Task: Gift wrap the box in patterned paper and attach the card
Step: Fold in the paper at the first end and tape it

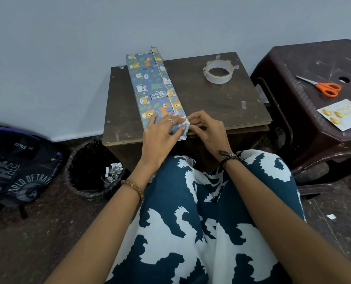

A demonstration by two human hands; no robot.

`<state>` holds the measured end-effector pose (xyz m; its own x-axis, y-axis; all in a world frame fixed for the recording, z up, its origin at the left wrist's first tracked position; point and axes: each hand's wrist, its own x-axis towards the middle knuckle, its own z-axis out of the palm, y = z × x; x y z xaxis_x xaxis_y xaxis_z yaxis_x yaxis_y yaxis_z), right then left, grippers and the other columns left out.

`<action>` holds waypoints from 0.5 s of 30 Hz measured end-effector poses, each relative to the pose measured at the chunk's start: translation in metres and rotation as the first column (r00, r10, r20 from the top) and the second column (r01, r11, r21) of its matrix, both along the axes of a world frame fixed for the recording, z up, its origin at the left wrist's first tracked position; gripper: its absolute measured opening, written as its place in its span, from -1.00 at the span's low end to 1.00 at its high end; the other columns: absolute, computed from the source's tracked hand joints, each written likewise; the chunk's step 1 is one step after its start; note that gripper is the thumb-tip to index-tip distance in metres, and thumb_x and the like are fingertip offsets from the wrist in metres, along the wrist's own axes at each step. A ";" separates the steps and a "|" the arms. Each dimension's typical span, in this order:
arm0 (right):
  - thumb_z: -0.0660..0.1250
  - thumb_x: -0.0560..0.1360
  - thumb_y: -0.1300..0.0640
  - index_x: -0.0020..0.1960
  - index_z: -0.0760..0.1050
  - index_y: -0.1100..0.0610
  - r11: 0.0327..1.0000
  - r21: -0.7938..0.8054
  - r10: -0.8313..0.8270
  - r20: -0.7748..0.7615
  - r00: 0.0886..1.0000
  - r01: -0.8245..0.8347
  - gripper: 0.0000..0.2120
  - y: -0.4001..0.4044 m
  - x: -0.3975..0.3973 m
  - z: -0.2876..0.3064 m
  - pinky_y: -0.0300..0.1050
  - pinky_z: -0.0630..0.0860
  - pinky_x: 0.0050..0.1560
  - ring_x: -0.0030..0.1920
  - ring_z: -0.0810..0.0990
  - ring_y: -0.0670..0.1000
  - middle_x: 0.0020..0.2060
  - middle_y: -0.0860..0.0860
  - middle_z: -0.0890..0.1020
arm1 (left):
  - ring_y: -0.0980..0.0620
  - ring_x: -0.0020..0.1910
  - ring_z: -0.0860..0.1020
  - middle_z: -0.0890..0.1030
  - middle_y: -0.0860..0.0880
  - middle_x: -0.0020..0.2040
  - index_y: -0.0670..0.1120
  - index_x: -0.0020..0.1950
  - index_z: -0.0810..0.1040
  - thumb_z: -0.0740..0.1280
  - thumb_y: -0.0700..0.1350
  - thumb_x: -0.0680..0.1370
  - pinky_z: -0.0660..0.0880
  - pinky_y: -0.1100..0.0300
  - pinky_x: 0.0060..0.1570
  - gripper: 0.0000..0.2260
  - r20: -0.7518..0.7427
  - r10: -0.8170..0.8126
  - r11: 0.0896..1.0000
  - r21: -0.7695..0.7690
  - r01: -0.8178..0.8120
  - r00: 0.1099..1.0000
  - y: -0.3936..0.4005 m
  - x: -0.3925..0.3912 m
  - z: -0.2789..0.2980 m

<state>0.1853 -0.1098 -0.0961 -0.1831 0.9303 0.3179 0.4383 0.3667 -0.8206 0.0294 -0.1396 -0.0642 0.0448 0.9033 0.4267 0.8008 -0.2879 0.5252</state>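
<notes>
A long narrow box (154, 85) wrapped in blue animal-print paper lies lengthwise on the small brown table (211, 103), its near end at the table's front edge. My left hand (160, 132) lies flat on the near end, fingers pressing the paper down. My right hand (205, 128) pinches the folded paper flap at the box's near right corner. The card (342, 114), white with gold print, lies on the dark plastic stool (293, 111) at the right.
A clear tape roll (218, 71) stands on the table's far right part, with tape bits stuck along the edges. Orange-handled scissors (324, 88) lie on the stool. A bin (88, 171) with paper scraps and a dark backpack (17, 167) stand on the floor at left.
</notes>
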 end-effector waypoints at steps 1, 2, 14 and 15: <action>0.37 0.48 0.20 0.04 0.52 0.08 1.000 0.002 0.005 -0.006 1.000 -0.005 -0.86 0.000 0.000 0.000 -0.01 0.60 -0.03 -0.11 0.64 -0.13 -0.17 -0.10 0.65 | 0.06 0.19 0.50 0.65 0.01 0.10 -0.05 0.12 0.62 0.35 -0.07 0.52 0.17 0.11 0.37 -0.80 -0.030 -0.008 1.000 0.010 0.008 1.000 0.001 -0.001 -0.002; 0.37 0.48 0.21 0.04 0.53 0.10 1.000 0.003 0.015 -0.010 1.000 -0.015 -0.85 0.000 0.001 0.001 -0.02 0.60 -0.02 -0.10 0.64 -0.13 -0.17 -0.09 0.65 | 0.04 0.16 0.53 0.65 0.01 0.09 -0.05 0.12 0.62 0.35 -0.07 0.52 0.20 0.07 0.37 -0.80 -0.069 -0.014 1.000 0.025 0.016 0.998 0.003 -0.002 -0.004; 0.37 0.47 0.18 -0.03 0.45 0.10 0.996 0.079 0.008 0.300 0.954 -0.034 -0.87 -0.007 0.008 0.002 -0.18 0.54 -0.11 -0.09 0.61 -0.10 -0.12 -0.14 0.62 | 0.06 -0.11 0.48 0.62 0.04 -0.16 -0.06 -0.05 0.62 0.39 -0.11 0.45 0.37 0.22 -0.14 -0.90 -0.390 0.114 0.911 0.408 0.060 0.914 0.012 -0.006 -0.018; 0.38 0.46 0.17 -0.05 0.49 0.10 0.985 0.165 -0.015 0.347 0.938 -0.046 -0.90 -0.008 0.007 -0.001 -0.14 0.54 -0.15 -0.11 0.61 -0.07 -0.11 -0.11 0.62 | 0.04 -0.10 0.50 0.62 0.04 -0.14 -0.06 -0.04 0.61 0.38 -0.09 0.47 0.33 0.20 -0.14 -0.89 -0.392 0.101 0.914 0.400 0.070 0.915 0.012 -0.007 -0.018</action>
<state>0.1926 -0.1181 -0.0970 -0.3238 0.8650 0.3833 0.6771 0.4948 -0.5447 0.0219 -0.1273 -0.0825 0.2746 0.6624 0.6970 0.9213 -0.3889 0.0066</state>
